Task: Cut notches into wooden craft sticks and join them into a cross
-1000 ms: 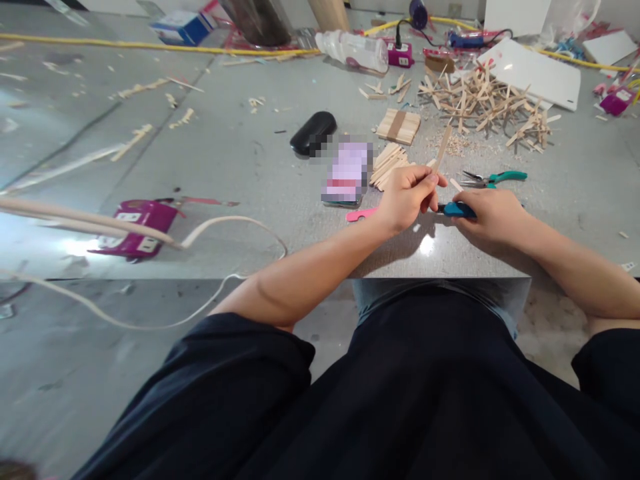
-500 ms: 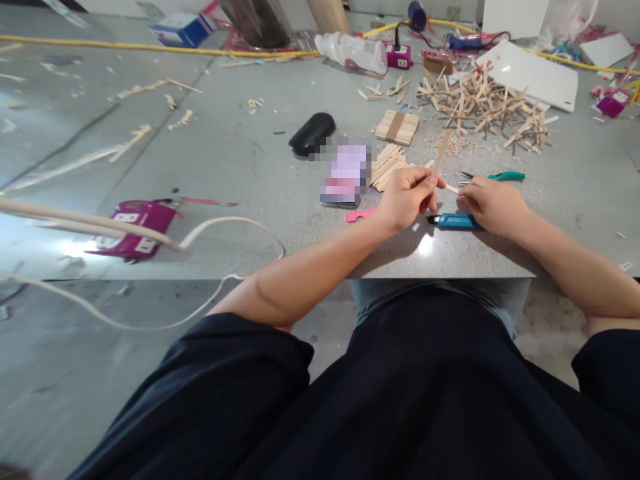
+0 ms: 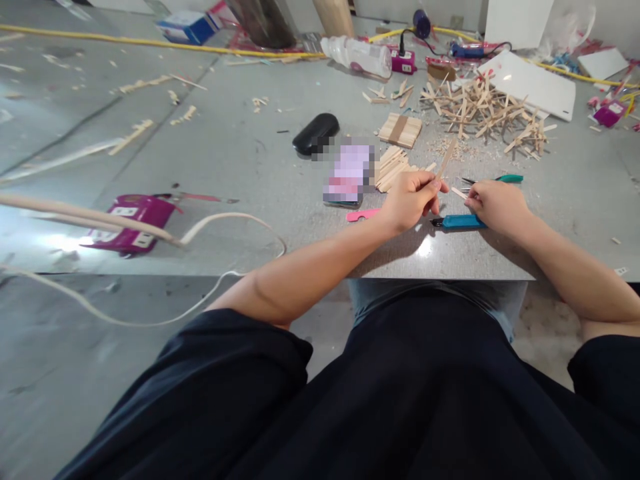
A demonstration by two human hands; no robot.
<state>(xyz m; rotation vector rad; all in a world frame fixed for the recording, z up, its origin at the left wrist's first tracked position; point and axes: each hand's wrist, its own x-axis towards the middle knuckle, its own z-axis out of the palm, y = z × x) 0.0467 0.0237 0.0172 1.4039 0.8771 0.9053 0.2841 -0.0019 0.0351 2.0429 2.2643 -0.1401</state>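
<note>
My left hand (image 3: 414,199) pinches a flat wooden craft stick (image 3: 447,159), which points up and away from me. Closed on a short, pale wooden stick piece (image 3: 459,193) is my right hand (image 3: 493,203); the piece's end sticks out to the left of the fingers. A blue utility knife (image 3: 461,221) lies on the table just under my right hand, its dark tip toward the left. Green-handled pliers (image 3: 509,179) lie just beyond that hand. Left of my left wrist is a pink notched stick (image 3: 361,215). Loose sticks (image 3: 391,168) lie beyond the left hand.
A phone (image 3: 347,175) and black case (image 3: 316,133) lie left of a banded stick bundle (image 3: 401,129). A heap of sticks (image 3: 485,110), a plastic bottle (image 3: 357,56) and a white board (image 3: 535,83) are farther back. A purple box (image 3: 135,223) stands at left, near a white cable (image 3: 235,217).
My hands have moved slightly apart. The short piece in my right hand now stands clear of my left fingers and tilts up more. The whole view has shifted slightly.
</note>
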